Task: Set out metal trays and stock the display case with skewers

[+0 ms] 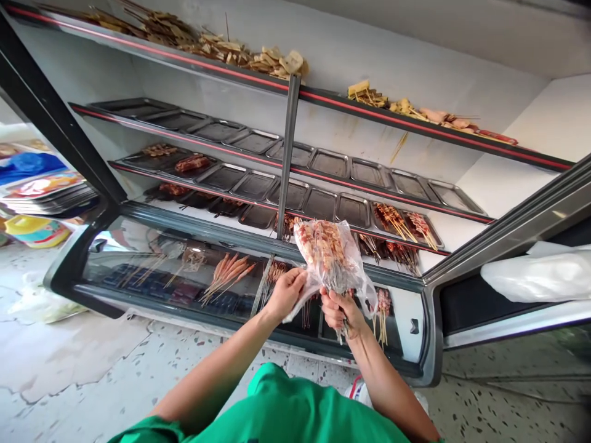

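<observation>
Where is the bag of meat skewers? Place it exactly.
The bag of meat skewers is centre frame in the head view, held by both hands, left hand and right hand, before the display case.

You get bright, even daylight here, strongest on the white back wall [415,55] at the upper right, nearly washed out. Soft shadows sit under each shelf [258,80]. The glass front [184,271] at lower left throws pale reflections. Straight lines bow toward the frame edges, and detail stays sharp at centre.
</observation>
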The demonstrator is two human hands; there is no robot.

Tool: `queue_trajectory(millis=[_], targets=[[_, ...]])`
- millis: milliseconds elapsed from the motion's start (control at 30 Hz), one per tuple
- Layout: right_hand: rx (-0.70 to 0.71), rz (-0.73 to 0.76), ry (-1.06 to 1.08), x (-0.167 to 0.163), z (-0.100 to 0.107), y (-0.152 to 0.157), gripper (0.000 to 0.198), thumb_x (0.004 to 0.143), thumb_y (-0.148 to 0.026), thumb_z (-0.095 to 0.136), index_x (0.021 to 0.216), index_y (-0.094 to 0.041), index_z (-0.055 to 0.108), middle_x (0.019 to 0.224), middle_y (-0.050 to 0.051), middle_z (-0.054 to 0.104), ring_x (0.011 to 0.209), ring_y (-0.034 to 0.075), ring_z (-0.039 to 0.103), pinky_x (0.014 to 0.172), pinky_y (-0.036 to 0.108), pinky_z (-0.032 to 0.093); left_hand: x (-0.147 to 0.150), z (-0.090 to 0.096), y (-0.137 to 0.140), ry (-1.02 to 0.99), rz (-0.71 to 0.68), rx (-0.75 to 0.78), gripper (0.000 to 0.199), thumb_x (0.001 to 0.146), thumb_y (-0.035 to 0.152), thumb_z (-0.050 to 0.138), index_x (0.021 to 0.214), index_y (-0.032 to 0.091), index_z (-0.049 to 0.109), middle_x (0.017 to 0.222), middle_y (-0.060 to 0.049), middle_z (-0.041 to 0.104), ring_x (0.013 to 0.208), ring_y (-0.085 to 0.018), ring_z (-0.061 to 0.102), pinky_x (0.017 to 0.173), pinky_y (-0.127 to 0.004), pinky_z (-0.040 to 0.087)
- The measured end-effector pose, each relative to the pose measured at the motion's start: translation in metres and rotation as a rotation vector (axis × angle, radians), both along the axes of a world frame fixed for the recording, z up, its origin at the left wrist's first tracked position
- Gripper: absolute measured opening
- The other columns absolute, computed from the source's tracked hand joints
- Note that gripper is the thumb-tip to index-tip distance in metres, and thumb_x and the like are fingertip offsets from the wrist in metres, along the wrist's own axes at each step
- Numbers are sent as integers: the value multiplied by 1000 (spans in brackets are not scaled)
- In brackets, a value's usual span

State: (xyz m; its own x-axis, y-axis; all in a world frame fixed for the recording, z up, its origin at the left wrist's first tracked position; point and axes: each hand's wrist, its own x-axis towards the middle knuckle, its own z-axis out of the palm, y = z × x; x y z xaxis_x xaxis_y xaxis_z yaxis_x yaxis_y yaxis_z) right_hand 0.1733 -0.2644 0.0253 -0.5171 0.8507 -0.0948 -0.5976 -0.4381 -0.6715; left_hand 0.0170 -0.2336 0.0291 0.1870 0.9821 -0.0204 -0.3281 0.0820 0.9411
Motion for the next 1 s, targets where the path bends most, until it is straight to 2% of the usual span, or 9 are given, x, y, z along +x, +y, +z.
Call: queue_trajectory(millis=[233,333,433,467,533,667,767,900,1000], targets=[[-118,21,-28,24,-25,-2,29,74,-32,72,91,-13,58,55,-10,30,38,0,11,29,13,14,-113,13,52,-242,518,-64,22,66,26,60,60,18,39,49,7,33,39,-5,25,38,-17,19],[-151,7,-17,29,-37,-3,26,75,-31,71,91,-14,59,54,-10,29,39,1,10,30,13,14,-134,26,49,177,785,189,19,78,32,50,66,18,46,55,3,44,45,-9,38,43,-20,30],[-162,-11,-17,28,-44,-2,23,75,-31,71,88,-16,59,54,-10,26,40,2,8,30,13,13,-98,27,19,745,559,542,31,76,44,61,96,20,62,83,-5,63,75,-19,58,71,-33,46],[-159,-12,-27,27,-46,-1,23,75,-32,71,87,-16,59,55,-10,25,41,2,8,31,14,13,-79,23,9,842,450,633,43,69,43,71,106,23,62,100,-7,64,93,-24,57,85,-39,43],[-145,-5,-59,25,-45,-1,24,75,-35,72,87,-18,59,55,-10,24,41,2,8,31,16,12,-45,14,-6,1139,237,907,53,75,38,69,125,30,53,125,-8,55,115,-29,48,100,-48,29],[-139,30,-113,21,-39,-6,31,71,-39,74,89,-17,60,56,-9,25,42,3,10,32,18,11,-19,4,1,1284,45,1256,31,91,23,44,119,28,57,111,-5,64,103,-23,53,96,-44,27],[-159,61,-116,19,-37,-12,34,69,-37,76,90,-15,60,56,-9,27,42,2,12,32,16,11,-26,20,27,1293,14,1197,29,92,23,37,94,21,66,82,-6,66,79,-21,55,85,-39,32],[-182,139,-110,21,-42,-21,33,69,-35,76,88,-14,58,55,-10,31,39,0,15,32,15,11,-46,52,69,1365,408,827,27,88,20,38,77,17,63,77,-8,64,80,-23,57,75,-36,34],[-184,201,-126,25,-47,-30,34,70,-34,76,88,-13,57,54,-10,33,37,0,16,30,14,11,-66,63,102,1402,573,608,21,81,18,43,76,16,63,82,-9,66,82,-25,59,69,-33,37]])
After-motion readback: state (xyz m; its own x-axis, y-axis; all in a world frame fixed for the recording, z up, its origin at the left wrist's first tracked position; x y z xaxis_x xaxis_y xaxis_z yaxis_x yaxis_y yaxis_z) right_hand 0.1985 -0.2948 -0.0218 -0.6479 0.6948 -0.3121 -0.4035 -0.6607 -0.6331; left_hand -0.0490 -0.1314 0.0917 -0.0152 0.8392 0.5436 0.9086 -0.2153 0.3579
